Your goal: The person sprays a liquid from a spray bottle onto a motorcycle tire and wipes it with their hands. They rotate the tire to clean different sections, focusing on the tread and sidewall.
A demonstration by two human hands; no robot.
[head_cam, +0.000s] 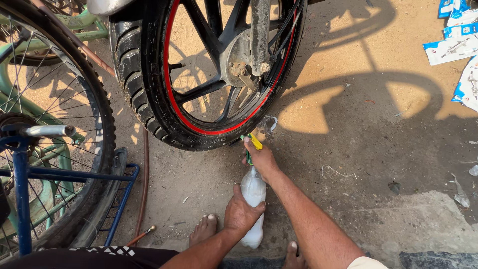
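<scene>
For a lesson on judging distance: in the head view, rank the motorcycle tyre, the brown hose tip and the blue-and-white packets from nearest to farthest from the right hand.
1. Motorcycle tyre, just above the right hand.
2. Brown hose tip, lower left.
3. Blue-and-white packets, top right.

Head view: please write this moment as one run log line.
left hand: grips white bottle | right hand: on green-yellow spray head | nozzle toward motorcycle tyre | ground: sandy

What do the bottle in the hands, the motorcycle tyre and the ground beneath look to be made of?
Bottle: likely clear plastic, cloudy white liquid showing through, glossy; gripped by the left hand, while the right hand works its green and yellow spray head.
Motorcycle tyre: black rubber, matt, deep tread blocks; its rim looks like black-painted metal with a red stripe.
Ground: packed sandy dirt, dusty, partly damp-dark.
</scene>
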